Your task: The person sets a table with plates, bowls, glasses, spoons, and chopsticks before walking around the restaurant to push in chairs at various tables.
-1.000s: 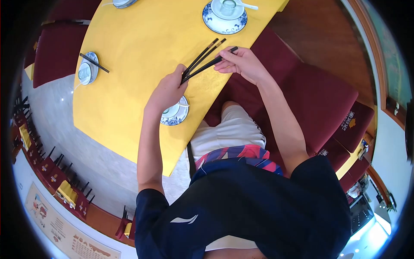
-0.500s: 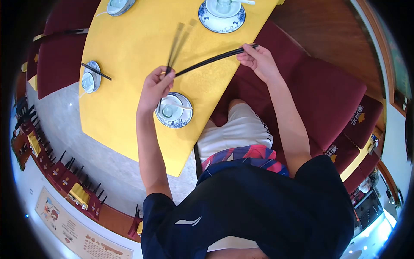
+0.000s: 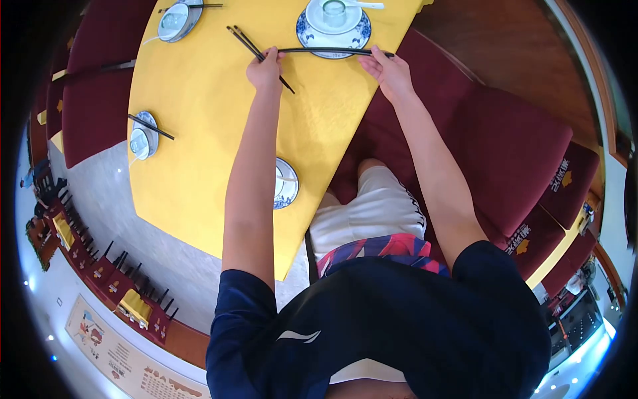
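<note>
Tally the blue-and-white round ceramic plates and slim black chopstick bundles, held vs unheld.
Blue-and-white round ceramic plates: 4
Slim black held chopstick bundles: 2 (one in the left hand alone, one spanning to the right hand)
Slim black unheld chopstick bundles: 2
Total: 8

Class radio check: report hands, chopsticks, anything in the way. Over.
Left hand: slanted chopsticks, plus one end of spanning chopsticks. Right hand: other end. Blue-patterned plate partly hidden behind spanning chopsticks.

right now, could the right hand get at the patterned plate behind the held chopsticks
Probably yes: the plate looks close to the right hand, though the chopsticks that hand holds cross before it and may need releasing.
</note>
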### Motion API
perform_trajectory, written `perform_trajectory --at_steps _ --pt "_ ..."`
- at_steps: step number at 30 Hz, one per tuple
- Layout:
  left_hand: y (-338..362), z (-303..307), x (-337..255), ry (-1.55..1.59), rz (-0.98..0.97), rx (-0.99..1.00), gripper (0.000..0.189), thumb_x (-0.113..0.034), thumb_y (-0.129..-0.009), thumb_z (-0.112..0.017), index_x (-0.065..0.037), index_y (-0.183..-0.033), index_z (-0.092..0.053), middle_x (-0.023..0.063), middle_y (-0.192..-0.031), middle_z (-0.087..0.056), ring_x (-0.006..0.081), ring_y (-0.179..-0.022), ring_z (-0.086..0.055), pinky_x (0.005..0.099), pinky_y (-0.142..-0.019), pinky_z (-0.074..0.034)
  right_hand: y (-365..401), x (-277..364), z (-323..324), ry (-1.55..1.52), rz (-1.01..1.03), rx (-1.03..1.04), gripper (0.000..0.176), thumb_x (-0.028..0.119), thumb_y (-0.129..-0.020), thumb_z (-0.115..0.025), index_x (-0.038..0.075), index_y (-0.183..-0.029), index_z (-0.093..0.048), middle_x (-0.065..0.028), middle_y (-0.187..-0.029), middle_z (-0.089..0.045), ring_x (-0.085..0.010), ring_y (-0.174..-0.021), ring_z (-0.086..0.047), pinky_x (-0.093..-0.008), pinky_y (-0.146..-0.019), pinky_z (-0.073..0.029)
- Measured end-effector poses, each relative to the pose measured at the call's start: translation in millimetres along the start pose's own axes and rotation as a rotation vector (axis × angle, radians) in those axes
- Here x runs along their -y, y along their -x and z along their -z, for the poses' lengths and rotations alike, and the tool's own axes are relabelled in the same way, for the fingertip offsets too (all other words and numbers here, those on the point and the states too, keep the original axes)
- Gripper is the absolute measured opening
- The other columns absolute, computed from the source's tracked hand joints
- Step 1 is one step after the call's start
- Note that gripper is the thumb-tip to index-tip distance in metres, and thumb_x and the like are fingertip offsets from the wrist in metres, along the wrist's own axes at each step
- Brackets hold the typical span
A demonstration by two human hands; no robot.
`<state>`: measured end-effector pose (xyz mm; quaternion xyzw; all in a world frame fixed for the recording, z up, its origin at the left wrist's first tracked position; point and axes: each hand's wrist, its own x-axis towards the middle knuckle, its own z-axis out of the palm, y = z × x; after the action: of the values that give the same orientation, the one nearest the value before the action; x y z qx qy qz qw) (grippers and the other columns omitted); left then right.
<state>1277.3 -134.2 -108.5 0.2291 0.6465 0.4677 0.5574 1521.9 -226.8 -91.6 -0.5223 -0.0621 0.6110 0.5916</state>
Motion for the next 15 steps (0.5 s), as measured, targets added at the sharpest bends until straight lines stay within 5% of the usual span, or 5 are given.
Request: perform_trajectory --at_steps 8,15 --pt "-28.8 -36.6 -2.0 -0.163 -0.165 -0.002 0.012 -0.007 -0.090 -0.068 0.005 -0.094 -0.068 0.0076 -0.070 -0.068 0.0082 -0.046 -0.047 0.0238 -0.041 -0.033 -17.0 -16.9 5.1 -0.332 -0.108 -0.141 0.027 0.009 -0.093 -0.067 -0.007 -0.108 -0.052 -0.0216 -0.103 -0.063 -0.0282 -0.092 -0.069 -0.0324 -0.080 -0.060" --pt "-32.6 -48.3 -7.9 -0.164 -0.126 -0.026 0.014 -0.008 -0.092 -0.067 0.006 -0.097 -0.066 0.0101 -0.072 -0.066 0.0084 -0.046 -0.045 0.0234 -0.040 -0.031 -18.5 -22.7 -0.2 -0.377 -0.102 -0.170 0.024 0.011 -0.093 -0.067 -0.006 -0.104 -0.054 -0.0206 -0.100 -0.065 -0.0271 -0.091 -0.069 -0.0310 -0.077 -0.060"
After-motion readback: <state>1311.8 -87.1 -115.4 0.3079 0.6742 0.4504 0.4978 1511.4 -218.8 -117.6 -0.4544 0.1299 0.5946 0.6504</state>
